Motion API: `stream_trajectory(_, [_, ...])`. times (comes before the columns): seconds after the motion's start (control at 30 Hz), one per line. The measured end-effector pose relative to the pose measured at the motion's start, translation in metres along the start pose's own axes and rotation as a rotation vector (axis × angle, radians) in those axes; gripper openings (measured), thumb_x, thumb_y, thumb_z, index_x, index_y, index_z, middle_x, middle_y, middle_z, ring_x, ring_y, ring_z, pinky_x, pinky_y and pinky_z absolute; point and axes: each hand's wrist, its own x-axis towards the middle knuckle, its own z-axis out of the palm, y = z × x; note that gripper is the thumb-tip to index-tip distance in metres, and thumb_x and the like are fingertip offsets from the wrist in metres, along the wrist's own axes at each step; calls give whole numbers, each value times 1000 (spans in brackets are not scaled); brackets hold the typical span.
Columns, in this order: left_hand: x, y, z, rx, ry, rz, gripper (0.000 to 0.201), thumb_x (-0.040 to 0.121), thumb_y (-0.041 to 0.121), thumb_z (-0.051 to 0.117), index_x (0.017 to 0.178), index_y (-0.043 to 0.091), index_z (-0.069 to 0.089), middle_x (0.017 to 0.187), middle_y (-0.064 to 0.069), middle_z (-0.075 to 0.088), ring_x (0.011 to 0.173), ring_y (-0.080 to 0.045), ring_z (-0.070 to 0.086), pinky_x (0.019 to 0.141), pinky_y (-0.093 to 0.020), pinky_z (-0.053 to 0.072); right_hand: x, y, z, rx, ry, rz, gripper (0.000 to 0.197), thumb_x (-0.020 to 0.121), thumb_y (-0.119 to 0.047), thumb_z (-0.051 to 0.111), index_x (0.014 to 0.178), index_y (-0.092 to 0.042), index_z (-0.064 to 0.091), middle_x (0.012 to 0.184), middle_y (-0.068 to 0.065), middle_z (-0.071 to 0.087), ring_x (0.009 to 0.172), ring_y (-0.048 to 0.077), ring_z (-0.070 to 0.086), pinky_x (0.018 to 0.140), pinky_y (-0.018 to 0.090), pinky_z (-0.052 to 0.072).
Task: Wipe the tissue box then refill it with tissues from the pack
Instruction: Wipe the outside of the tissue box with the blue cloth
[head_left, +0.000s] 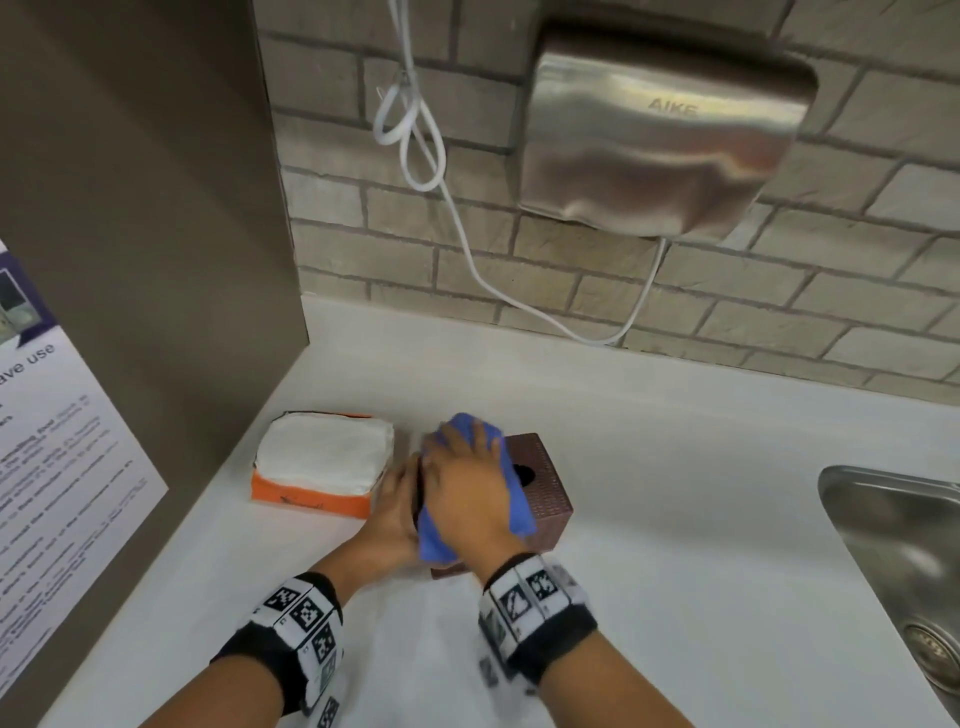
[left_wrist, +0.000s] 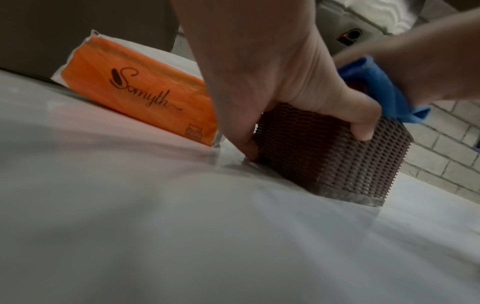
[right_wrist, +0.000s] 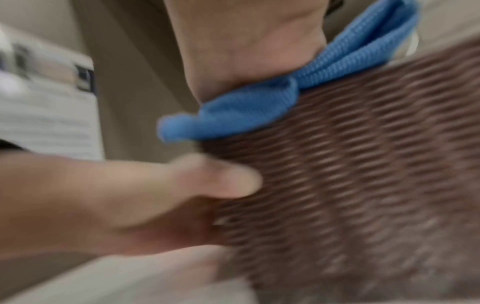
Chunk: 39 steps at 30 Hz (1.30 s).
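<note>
Tissue box: brown woven cube-shaped tissue box (head_left: 545, 488) with a round dark opening in its top, standing upright on the white counter (head_left: 675, 545), between the pack and the sink.
Cloth: folded blue microfibre cloth (head_left: 514, 499) lies over the box's top and drapes down its near side, under the right hand.
Right hand: right hand (head_left: 467, 488) lies palm-down on the cloth, fingers (head_left: 480, 441) straight and slightly spread, pressing the cloth onto the box top; the right wrist view is blurred.
Left hand: left hand (head_left: 395, 509) holds the box at its left side; in the left wrist view the thumb (left_wrist: 361, 123) curls over the near top edge and the other fingers (left_wrist: 246, 144) reach down the left face to the counter, so the box is clamped between them.
Tissue pack: orange plastic tissue pack (head_left: 322, 467), opened on top with white tissues showing, lies flat on the counter just left of the box, close to the left hand.
Sink: steel sink (head_left: 904, 561) set into the counter at the right, well apart from the box.
Wall: brushed-metal hand dryer (head_left: 665, 140) with a white cord (head_left: 415, 135) hangs on the grey brick wall behind.
Left side: printed paper notice (head_left: 52, 467) on a brown panel.
</note>
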Motion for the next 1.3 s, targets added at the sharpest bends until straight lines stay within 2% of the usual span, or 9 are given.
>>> stream_trajectory(0.1, [6, 0, 1, -41, 149, 109, 21, 98, -4, 45, 112, 10, 43, 102, 1, 49, 87, 12, 55, 74, 3, 41, -27, -14, 4, 34, -77, -195, 55, 85, -26, 21, 128, -20, 54, 146, 4, 43, 141, 33, 27, 115, 53, 18])
stream_trajectory(0.27, [0, 0, -3, -119, -11, -11, 140, 37, 50, 79, 153, 24, 4, 142, 11, 9, 134, 2, 5, 112, -20, 13, -19, 84, -8, 81, 28, 175, 43, 97, -31, 28, 136, -35, 44, 157, -2, 25, 143, 25, 25, 112, 50, 24])
stream_trajectory(0.4, [3, 2, 2, -48, 26, 8, 140, 39, 59, 75, 153, 19, 4, 154, -1, 7, 145, -16, 10, 118, -32, 20, -13, 48, 1, 53, 61, 313, 47, 97, -39, 23, 140, -31, 41, 155, -2, 31, 142, 38, 25, 114, 51, 23])
stream_trajectory(0.53, [12, -4, 4, 92, 176, 197, 47, 97, 29, 52, 136, 13, 32, 141, -12, 38, 112, 4, 46, 109, -28, 36, -30, -8, 19, 59, 70, -84, 42, 91, -38, 32, 122, -32, 59, 137, -5, 55, 134, 39, 39, 115, 50, 24])
stream_trajectory(0.7, [5, -7, 7, -153, 40, 44, 143, 36, 53, 77, 153, 19, 2, 149, 5, 5, 130, 2, 3, 119, -30, 19, -15, 75, -4, 34, 39, 74, 47, 94, -42, 31, 141, -41, 35, 155, -6, 30, 142, 28, 26, 117, 51, 16])
stream_trajectory(0.83, [8, -8, 11, -149, 71, 56, 143, 36, 53, 78, 153, 19, 3, 154, 2, 2, 131, 1, 3, 116, -27, 19, -10, 59, -5, 30, 106, 304, 47, 93, -35, 31, 135, -27, 51, 146, 0, 47, 135, 36, 40, 110, 51, 33])
stream_trajectory(1.0, [9, -5, 10, -190, 138, 88, 76, 77, 36, 72, 134, 22, 24, 135, -1, 29, 139, -21, 26, 105, -7, 22, -33, -1, 6, -49, 108, -179, 45, 88, -30, 31, 114, -22, 68, 125, -1, 64, 127, 27, 47, 109, 45, 33])
stream_trajectory(1.13, [7, -10, 9, -184, 56, 75, 138, 39, 49, 81, 152, 23, 7, 147, 8, 9, 141, -9, 13, 119, -32, 23, -31, 68, -2, 42, 144, -2, 41, 92, -43, 36, 129, -38, 53, 142, -7, 51, 129, 28, 46, 112, 46, 31])
stream_trajectory(1.3, [5, -9, 9, -220, 31, 67, 142, 40, 48, 83, 153, 25, 0, 147, 12, 3, 141, -6, 12, 119, -29, 22, -16, 45, 1, -23, 116, 223, 58, 89, -37, 20, 128, -20, 59, 137, 3, 56, 126, 36, 50, 108, 51, 35])
